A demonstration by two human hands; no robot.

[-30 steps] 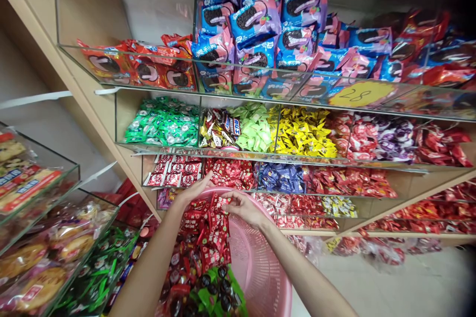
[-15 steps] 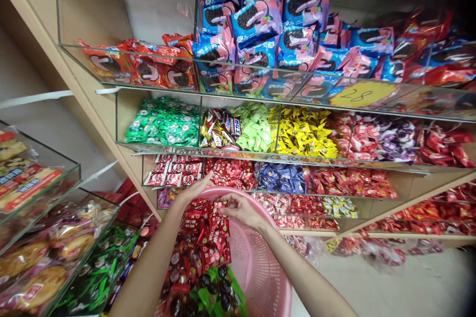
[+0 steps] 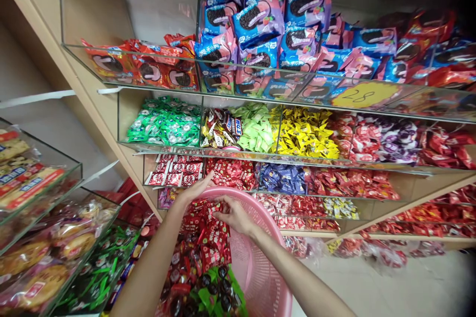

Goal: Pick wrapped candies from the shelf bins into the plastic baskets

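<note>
A pink plastic basket (image 3: 273, 250) is below me, holding red patterned candy packets (image 3: 215, 245), dark round sweets in clear wrap (image 3: 180, 270) and green-wrapped dark sweets (image 3: 219, 290). My left hand (image 3: 195, 191) is at the basket's far left rim, closed on it; one digit sticks out toward the shelf and the other fingers are mostly hidden. Inside the basket, my right hand (image 3: 238, 215) has its fingers bent and closed on a red packet at the top of the pile. The fingertips partly cover that packet.
Shelves ahead hold green-wrapped candy (image 3: 167, 121), yellow-wrapped candy (image 3: 307, 133), blue-wrapped candy (image 3: 282, 178) and blue cookie packs (image 3: 258, 17) behind clear panels. A yellow price tag (image 3: 366, 95) reads 28. Bread packs (image 3: 40, 282) fill clear bins on the left. Tiled floor (image 3: 409, 282) lies at lower right.
My right hand has moved slightly left and down over the red packets, its fingers bending further inward. My left hand and the basket look almost unmoved.
</note>
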